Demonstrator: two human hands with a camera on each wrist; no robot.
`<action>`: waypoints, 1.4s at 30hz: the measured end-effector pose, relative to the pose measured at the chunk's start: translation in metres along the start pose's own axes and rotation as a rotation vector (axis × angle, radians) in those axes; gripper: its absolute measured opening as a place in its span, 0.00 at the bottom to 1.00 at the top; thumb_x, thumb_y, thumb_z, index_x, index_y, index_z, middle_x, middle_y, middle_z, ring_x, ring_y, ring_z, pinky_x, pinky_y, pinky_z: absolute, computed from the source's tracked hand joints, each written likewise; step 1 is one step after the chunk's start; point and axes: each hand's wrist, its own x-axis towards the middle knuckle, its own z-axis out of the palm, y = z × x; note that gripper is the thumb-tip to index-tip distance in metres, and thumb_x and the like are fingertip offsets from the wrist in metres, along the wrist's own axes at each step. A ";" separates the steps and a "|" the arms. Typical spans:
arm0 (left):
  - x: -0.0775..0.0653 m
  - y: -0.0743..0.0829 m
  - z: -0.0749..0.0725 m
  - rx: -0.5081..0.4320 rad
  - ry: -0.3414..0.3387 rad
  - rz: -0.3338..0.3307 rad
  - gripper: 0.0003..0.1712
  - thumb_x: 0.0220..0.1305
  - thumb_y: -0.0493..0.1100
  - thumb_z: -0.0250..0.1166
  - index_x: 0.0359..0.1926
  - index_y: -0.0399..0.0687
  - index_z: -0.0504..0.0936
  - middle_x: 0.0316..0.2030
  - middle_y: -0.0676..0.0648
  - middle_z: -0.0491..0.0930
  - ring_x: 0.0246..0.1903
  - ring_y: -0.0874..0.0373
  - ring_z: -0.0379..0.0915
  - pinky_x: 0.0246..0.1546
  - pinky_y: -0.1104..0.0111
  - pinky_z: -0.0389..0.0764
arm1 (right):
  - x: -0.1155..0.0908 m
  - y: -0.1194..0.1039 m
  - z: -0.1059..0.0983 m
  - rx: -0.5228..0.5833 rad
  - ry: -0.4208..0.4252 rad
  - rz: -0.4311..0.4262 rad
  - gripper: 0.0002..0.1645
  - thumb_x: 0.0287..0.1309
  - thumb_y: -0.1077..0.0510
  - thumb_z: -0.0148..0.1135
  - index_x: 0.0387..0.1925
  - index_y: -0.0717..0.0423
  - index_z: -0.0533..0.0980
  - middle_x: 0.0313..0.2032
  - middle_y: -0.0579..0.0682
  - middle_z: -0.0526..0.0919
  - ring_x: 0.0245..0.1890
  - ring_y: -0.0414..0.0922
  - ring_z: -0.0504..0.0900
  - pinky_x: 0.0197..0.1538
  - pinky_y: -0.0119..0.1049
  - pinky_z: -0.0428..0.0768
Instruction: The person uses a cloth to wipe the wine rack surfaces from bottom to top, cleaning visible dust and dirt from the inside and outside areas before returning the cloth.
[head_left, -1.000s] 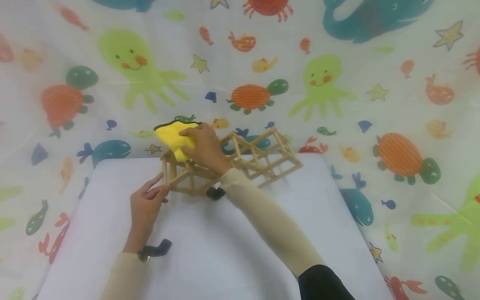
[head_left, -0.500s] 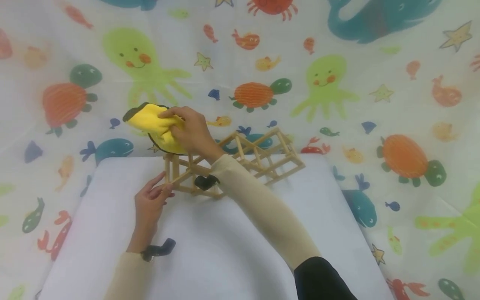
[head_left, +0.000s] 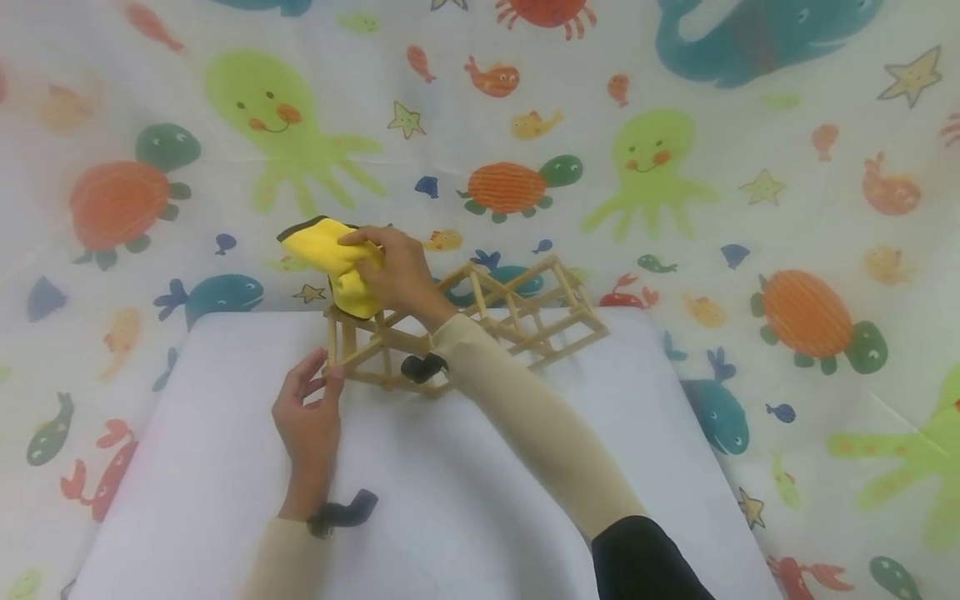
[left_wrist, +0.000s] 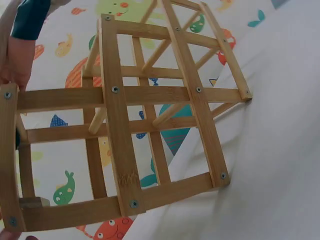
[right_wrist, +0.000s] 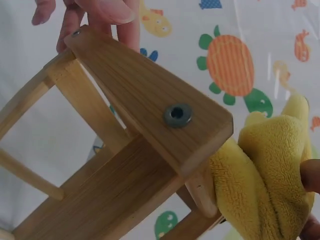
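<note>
Place: appeared a screened-off indoor spot, exact type undetermined.
Sea-animal curtain (head_left: 480,129): hung across far side.
White table (head_left: 435,517): stood before it.

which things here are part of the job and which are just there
Part of the job, it seems:
yellow cloth, held in the right hand
wooden rack, touched by the left hand

Just there:
white table, under the rack
sea-animal sheet, behind

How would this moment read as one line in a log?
right hand: grips yellow cloth against wooden rack | left hand: touches rack's left end | rack: on white table
</note>
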 end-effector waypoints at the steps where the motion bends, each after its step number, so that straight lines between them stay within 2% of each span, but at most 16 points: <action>1: 0.000 0.000 0.001 -0.021 0.010 -0.012 0.26 0.71 0.55 0.71 0.67 0.61 0.82 0.66 0.56 0.84 0.49 0.67 0.79 0.42 0.83 0.78 | 0.001 0.000 0.001 -0.001 -0.003 -0.001 0.23 0.67 0.65 0.66 0.58 0.39 0.86 0.62 0.41 0.86 0.61 0.40 0.81 0.59 0.28 0.78; 5: 0.003 -0.003 0.002 -0.097 0.035 -0.100 0.24 0.71 0.49 0.72 0.66 0.57 0.84 0.65 0.51 0.85 0.47 0.64 0.80 0.40 0.84 0.80 | 0.009 0.003 0.009 -0.049 -0.027 -0.031 0.22 0.67 0.65 0.66 0.58 0.43 0.86 0.62 0.42 0.86 0.65 0.41 0.81 0.65 0.27 0.76; 8: 0.004 -0.005 0.004 -0.143 0.024 -0.174 0.25 0.69 0.49 0.74 0.65 0.56 0.84 0.63 0.47 0.86 0.45 0.61 0.80 0.38 0.81 0.82 | 0.015 0.002 0.017 -0.154 -0.069 -0.051 0.21 0.68 0.65 0.66 0.57 0.43 0.86 0.61 0.40 0.87 0.65 0.39 0.81 0.68 0.28 0.75; 11: 0.003 -0.005 0.003 -0.162 0.018 -0.204 0.27 0.67 0.53 0.75 0.65 0.54 0.85 0.60 0.47 0.87 0.42 0.61 0.82 0.36 0.80 0.82 | 0.019 -0.007 0.022 -0.283 -0.173 -0.049 0.22 0.69 0.64 0.64 0.57 0.41 0.86 0.62 0.38 0.86 0.67 0.39 0.80 0.72 0.29 0.72; 14: 0.003 -0.006 0.004 -0.185 0.023 -0.223 0.28 0.64 0.55 0.77 0.63 0.54 0.86 0.55 0.49 0.89 0.39 0.62 0.83 0.34 0.79 0.82 | 0.021 -0.015 0.031 -0.369 -0.322 -0.032 0.24 0.66 0.64 0.66 0.58 0.39 0.86 0.64 0.36 0.85 0.68 0.39 0.78 0.71 0.29 0.73; 16: 0.005 -0.007 0.007 -0.217 0.024 -0.235 0.29 0.63 0.55 0.78 0.63 0.53 0.86 0.52 0.51 0.90 0.38 0.62 0.84 0.35 0.79 0.82 | 0.020 -0.015 0.035 -0.393 -0.405 -0.038 0.25 0.66 0.66 0.64 0.59 0.40 0.86 0.65 0.38 0.84 0.70 0.40 0.77 0.73 0.30 0.71; 18: 0.006 -0.008 0.009 -0.245 0.022 -0.245 0.28 0.62 0.54 0.79 0.61 0.52 0.87 0.50 0.52 0.90 0.37 0.62 0.84 0.36 0.79 0.83 | 0.019 -0.011 0.039 -0.388 -0.450 -0.049 0.27 0.63 0.69 0.63 0.57 0.42 0.87 0.63 0.39 0.85 0.69 0.40 0.77 0.75 0.31 0.69; 20: 0.008 -0.009 0.011 -0.238 0.019 -0.226 0.27 0.62 0.53 0.78 0.61 0.52 0.88 0.49 0.53 0.91 0.35 0.64 0.85 0.36 0.80 0.83 | 0.018 -0.008 0.040 -0.364 -0.452 -0.078 0.29 0.63 0.72 0.58 0.56 0.43 0.88 0.61 0.40 0.85 0.67 0.40 0.77 0.77 0.30 0.66; 24: 0.013 -0.012 0.010 -0.222 0.039 -0.167 0.24 0.63 0.53 0.78 0.58 0.52 0.89 0.48 0.53 0.92 0.30 0.64 0.87 0.31 0.80 0.82 | 0.018 -0.007 0.043 -0.338 -0.382 -0.152 0.22 0.66 0.69 0.63 0.53 0.45 0.87 0.57 0.41 0.87 0.59 0.40 0.79 0.68 0.30 0.71; 26: 0.015 -0.013 0.009 -0.227 0.050 -0.161 0.23 0.63 0.53 0.78 0.57 0.52 0.90 0.47 0.53 0.92 0.29 0.64 0.87 0.29 0.79 0.81 | 0.018 -0.007 0.045 -0.360 -0.382 -0.169 0.19 0.67 0.66 0.65 0.53 0.45 0.86 0.56 0.41 0.86 0.56 0.40 0.79 0.66 0.29 0.73; 30: 0.019 -0.015 0.009 -0.223 0.037 -0.203 0.25 0.61 0.56 0.79 0.56 0.52 0.90 0.48 0.54 0.92 0.30 0.63 0.87 0.28 0.79 0.80 | 0.017 -0.006 0.044 -0.396 -0.486 -0.115 0.22 0.64 0.69 0.64 0.50 0.42 0.87 0.55 0.37 0.86 0.55 0.38 0.78 0.61 0.28 0.75; 32: 0.020 -0.015 0.010 -0.195 0.033 -0.211 0.26 0.60 0.58 0.79 0.55 0.52 0.90 0.47 0.54 0.92 0.29 0.63 0.86 0.26 0.78 0.77 | 0.017 -0.008 0.042 -0.353 -0.558 -0.063 0.24 0.61 0.72 0.65 0.47 0.40 0.88 0.54 0.36 0.85 0.54 0.38 0.78 0.57 0.28 0.76; 34: 0.022 -0.015 0.011 -0.154 0.041 -0.198 0.27 0.60 0.60 0.79 0.55 0.52 0.90 0.47 0.54 0.93 0.27 0.65 0.86 0.24 0.78 0.75 | 0.018 -0.010 0.039 -0.326 -0.587 -0.046 0.27 0.57 0.74 0.65 0.44 0.39 0.88 0.54 0.36 0.85 0.55 0.38 0.77 0.55 0.28 0.76; 37: 0.026 -0.016 0.011 -0.183 0.061 -0.175 0.26 0.60 0.58 0.79 0.55 0.50 0.90 0.47 0.52 0.93 0.26 0.65 0.86 0.25 0.79 0.78 | 0.020 -0.013 0.040 -0.303 -0.539 -0.037 0.27 0.59 0.75 0.63 0.46 0.40 0.87 0.57 0.36 0.84 0.57 0.37 0.76 0.60 0.27 0.75; 40: 0.029 -0.016 0.012 -0.247 0.071 -0.179 0.25 0.61 0.55 0.79 0.55 0.49 0.90 0.47 0.52 0.92 0.26 0.64 0.86 0.30 0.79 0.83 | 0.020 -0.013 0.045 -0.379 -0.452 -0.066 0.25 0.63 0.72 0.63 0.53 0.42 0.86 0.60 0.37 0.84 0.58 0.37 0.77 0.65 0.27 0.73; 42: 0.031 -0.017 0.013 -0.267 0.069 -0.189 0.25 0.61 0.55 0.79 0.55 0.49 0.90 0.47 0.53 0.92 0.27 0.63 0.87 0.32 0.79 0.84 | 0.019 -0.014 0.049 -0.449 -0.434 -0.081 0.22 0.65 0.67 0.67 0.56 0.44 0.84 0.60 0.38 0.85 0.56 0.38 0.78 0.67 0.28 0.74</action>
